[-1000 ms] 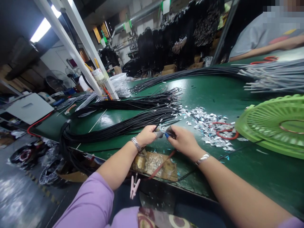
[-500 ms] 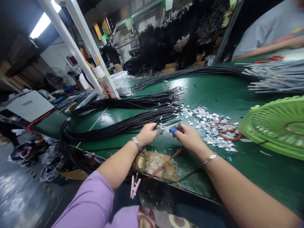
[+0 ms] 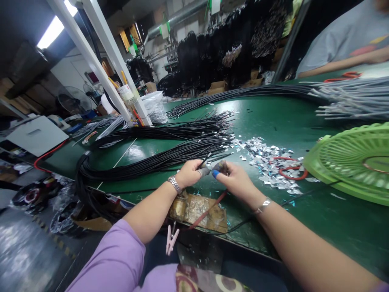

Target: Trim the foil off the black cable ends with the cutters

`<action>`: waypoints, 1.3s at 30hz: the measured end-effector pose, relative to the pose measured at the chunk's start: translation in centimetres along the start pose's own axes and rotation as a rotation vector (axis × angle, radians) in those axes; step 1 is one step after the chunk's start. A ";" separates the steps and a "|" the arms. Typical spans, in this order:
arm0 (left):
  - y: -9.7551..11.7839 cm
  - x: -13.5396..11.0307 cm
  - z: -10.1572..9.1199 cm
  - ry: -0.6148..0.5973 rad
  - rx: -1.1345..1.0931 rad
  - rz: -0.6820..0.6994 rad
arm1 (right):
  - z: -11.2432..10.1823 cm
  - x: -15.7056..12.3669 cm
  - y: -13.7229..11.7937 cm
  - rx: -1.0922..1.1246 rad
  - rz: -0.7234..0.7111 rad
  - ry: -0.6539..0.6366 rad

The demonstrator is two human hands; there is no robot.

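Observation:
My left hand (image 3: 190, 173) is closed around the end of a thin black cable (image 3: 204, 160), pinching it with a taped fingertip. My right hand (image 3: 235, 178) is closed too, its blue-tipped thumb pressed against the cable end right beside the left hand; what it pinches is too small to make out. Both hands hover just above the green table (image 3: 273, 121), close to its near edge. A large bundle of black cables (image 3: 158, 160) stretches from the hands to the left and loops over the table edge.
A heap of silver foil scraps (image 3: 264, 162) with red-handled scissors (image 3: 288, 172) lies right of my hands. A green fan grille (image 3: 352, 160) sits at the right. Grey cables (image 3: 349, 99) and another person's arm (image 3: 334, 65) are at the far right. White posts (image 3: 100, 61) rise at the left.
My right hand has moved back towards the left hand after pulling slightly away, so the fingertips meet again at the cable end. The left hand has stayed in place.

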State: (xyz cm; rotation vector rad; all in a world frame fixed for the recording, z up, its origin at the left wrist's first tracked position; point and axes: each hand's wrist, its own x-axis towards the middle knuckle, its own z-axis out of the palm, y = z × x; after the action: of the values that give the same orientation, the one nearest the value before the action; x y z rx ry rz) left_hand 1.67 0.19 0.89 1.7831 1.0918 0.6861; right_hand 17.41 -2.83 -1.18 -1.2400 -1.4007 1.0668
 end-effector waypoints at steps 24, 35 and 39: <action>-0.3 -0.1 -0.5 -0.002 -0.235 -0.138 | -2.3 1.3 0.4 0.509 0.222 0.145; -0.2 -0.1 -0.4 0.012 -0.184 -0.101 | -0.3 -0.1 0.0 0.200 0.184 0.077; -0.1 -0.1 -0.3 0.007 -0.114 -0.063 | 0.0 0.0 0.2 0.236 0.194 0.044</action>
State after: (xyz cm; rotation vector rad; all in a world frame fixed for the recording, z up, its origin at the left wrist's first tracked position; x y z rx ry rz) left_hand 1.36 0.22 0.91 1.6437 1.0875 0.7033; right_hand 17.43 -2.84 -1.34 -1.2347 -1.1013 1.2899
